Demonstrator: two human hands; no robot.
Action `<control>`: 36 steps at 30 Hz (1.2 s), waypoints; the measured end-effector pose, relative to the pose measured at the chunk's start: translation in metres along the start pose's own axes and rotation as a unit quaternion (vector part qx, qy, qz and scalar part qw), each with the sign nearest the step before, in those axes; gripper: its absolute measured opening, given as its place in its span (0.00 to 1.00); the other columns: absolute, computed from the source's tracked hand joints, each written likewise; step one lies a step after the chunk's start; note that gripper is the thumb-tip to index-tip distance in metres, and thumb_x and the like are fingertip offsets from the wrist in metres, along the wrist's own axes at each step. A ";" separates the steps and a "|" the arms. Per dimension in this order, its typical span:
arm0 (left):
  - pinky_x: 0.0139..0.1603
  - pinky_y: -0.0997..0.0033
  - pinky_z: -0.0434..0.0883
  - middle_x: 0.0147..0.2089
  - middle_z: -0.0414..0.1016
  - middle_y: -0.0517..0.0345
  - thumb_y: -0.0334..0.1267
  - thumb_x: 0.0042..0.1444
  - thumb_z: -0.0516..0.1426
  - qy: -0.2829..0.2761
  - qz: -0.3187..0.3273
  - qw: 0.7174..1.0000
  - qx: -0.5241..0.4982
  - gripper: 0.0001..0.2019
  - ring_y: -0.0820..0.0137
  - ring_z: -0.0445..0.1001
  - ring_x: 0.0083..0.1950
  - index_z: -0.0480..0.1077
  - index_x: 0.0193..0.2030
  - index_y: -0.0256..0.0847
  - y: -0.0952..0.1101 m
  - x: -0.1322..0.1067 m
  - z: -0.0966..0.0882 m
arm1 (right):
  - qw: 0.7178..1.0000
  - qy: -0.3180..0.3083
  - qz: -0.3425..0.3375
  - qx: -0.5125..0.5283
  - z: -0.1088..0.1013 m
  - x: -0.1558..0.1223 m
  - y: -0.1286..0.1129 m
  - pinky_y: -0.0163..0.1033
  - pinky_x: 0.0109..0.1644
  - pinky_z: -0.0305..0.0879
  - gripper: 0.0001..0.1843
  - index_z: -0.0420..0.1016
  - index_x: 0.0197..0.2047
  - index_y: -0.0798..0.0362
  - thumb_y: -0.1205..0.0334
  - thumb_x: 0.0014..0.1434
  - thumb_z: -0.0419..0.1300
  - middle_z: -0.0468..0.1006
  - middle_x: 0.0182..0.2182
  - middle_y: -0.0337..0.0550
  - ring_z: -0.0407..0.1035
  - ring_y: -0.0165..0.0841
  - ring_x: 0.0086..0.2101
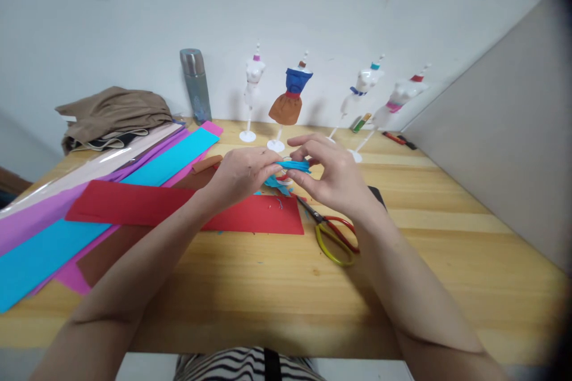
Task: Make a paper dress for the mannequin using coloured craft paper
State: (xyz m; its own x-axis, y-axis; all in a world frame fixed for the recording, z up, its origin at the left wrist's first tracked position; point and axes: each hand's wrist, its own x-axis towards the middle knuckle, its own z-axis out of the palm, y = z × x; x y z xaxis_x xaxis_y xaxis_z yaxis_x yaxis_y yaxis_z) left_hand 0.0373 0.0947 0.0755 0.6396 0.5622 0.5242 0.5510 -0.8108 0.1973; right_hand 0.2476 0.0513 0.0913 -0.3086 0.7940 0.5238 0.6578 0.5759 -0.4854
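A gathered strip of blue crepe paper (pixel 293 165) stretches between my two hands above the table. My left hand (pixel 245 171) pinches its left end between thumb and fingers. At the other end, my right hand (pixel 329 170) has its thumb and fingers closed around the pleats, with the index finger raised. Beneath them are blue scraps (pixel 277 184) and a white ring-like thing, partly hidden. Scissors (pixel 334 237) with red and yellow handles lie by my right wrist, blades pointing to the scraps. A red paper strip (pixel 254 214) runs under my left forearm.
Several white mannequins stand at the back, one wearing a blue top and brown skirt (pixel 286 108). Blue, purple and brown paper sheets (pixel 174 155) spread to the left. Behind are folded brown cloth (pixel 116 116) and a flask (pixel 196 86). A glue stick (pixel 361 122) lies near the wall.
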 end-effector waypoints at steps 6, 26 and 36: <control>0.43 0.66 0.72 0.43 0.84 0.52 0.35 0.70 0.54 -0.009 -0.011 1.000 -0.014 0.11 0.64 0.80 0.43 0.79 0.45 0.40 0.002 0.000 -0.001 | 0.998 -0.011 0.037 0.042 -0.001 0.001 -0.004 0.52 0.47 0.75 0.05 0.72 0.35 0.46 0.57 0.61 0.63 0.82 0.48 0.49 0.76 0.47 0.50; 0.41 0.72 0.71 0.37 0.84 0.59 0.36 0.67 0.57 0.064 -0.034 0.997 -0.038 0.09 0.70 0.79 0.39 0.79 0.40 0.41 -0.004 -0.001 0.002 | 0.997 0.012 0.060 0.055 -0.003 0.001 0.001 0.44 0.37 0.73 0.04 0.71 0.34 0.48 0.61 0.51 0.60 0.79 0.31 0.41 0.73 0.37 0.33; 0.44 0.64 0.75 0.44 0.86 0.52 0.39 0.67 0.59 0.043 -0.048 0.998 -0.022 0.10 0.62 0.82 0.42 0.80 0.50 0.42 0.001 -0.002 0.005 | 0.998 0.036 0.051 0.021 0.005 0.001 -0.004 0.47 0.43 0.70 0.04 0.72 0.33 0.47 0.58 0.60 0.60 0.80 0.32 0.42 0.73 0.39 0.35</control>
State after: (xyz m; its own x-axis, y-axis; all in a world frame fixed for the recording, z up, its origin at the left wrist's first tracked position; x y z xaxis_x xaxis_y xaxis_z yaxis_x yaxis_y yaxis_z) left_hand 0.0395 0.0943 0.0704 0.5349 0.6233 0.5704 0.5825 -0.7611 0.2855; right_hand 0.2410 0.0505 0.0903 -0.1898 0.8334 0.5191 0.6526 0.5021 -0.5675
